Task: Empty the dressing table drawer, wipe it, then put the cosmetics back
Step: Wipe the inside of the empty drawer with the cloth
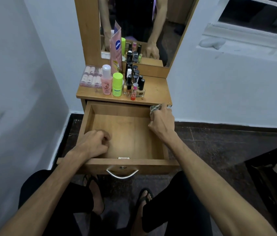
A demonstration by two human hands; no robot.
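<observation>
Small room, pale walls, dark floor; wooden dressing table (pixel 156 86) at centre frame. Drawer (pixel 125 133) pulled open below tabletop, nothing seen inside. Right hand (pixel 162 120) grips cloth (pixel 154 109) at drawer's upper-right corner. Left hand (pixel 93 142) curled, resting on drawer floor lower left, apparently holding nothing. Cosmetics (pixel 117 82) stand on tabletop. Judgement: emptying done, wiping under way, return of items outstanding. Cloth mostly hidden by fingers; labels unreadable.

White walls (pixel 219 92); dark floor (pixel 219 150) (tiled).

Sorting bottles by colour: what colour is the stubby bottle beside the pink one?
Bright lime green bottle, clearest in the head view.
</observation>
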